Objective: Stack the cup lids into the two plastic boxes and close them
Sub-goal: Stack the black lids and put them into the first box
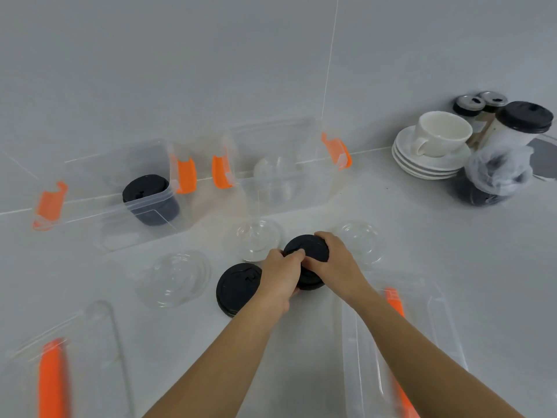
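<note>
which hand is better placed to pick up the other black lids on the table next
Left. The left hand sits right beside the loose black lids. The right hand is on the far side of the held lids and would likely have to cross over.

Inspection finding: no legible text, label, brand, number or sign on any item in view. The black cup lids [238, 288] show raised moulded marks, too small and blurred to read.
</note>
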`<control>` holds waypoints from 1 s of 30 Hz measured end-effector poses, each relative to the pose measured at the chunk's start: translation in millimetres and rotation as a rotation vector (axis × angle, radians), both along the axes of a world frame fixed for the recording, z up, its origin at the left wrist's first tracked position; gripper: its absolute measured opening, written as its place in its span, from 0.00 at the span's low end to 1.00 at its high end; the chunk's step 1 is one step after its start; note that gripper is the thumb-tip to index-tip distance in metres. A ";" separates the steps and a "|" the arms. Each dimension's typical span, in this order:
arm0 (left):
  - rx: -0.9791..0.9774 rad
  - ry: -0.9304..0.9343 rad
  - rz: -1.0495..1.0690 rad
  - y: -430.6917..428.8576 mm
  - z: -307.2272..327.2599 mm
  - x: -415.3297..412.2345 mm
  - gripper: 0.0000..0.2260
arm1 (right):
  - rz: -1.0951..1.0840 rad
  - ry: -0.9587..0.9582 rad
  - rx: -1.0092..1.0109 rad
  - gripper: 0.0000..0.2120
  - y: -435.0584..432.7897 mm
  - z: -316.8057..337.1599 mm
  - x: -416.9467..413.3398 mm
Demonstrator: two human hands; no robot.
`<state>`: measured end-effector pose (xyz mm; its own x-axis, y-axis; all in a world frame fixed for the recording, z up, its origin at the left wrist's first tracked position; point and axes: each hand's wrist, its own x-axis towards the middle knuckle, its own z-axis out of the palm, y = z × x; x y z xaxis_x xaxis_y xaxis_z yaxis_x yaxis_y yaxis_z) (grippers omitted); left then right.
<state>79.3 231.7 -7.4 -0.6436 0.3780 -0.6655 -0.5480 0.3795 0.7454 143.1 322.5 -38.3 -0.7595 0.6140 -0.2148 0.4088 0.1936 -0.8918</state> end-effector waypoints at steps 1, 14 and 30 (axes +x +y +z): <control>-0.013 0.000 -0.004 0.8 -0.8 -0.7 0.16 | 0.010 -0.007 0.004 0.29 0.4 -1.8 -0.5; -0.006 -0.206 0.064 5.9 4.4 -8.0 0.17 | 0.068 -0.024 0.081 0.31 -3.9 -11.9 -7.2; 0.091 0.043 0.102 -22.7 37.0 -8.4 0.15 | 0.048 0.286 -0.116 0.26 -16.4 34.3 -11.9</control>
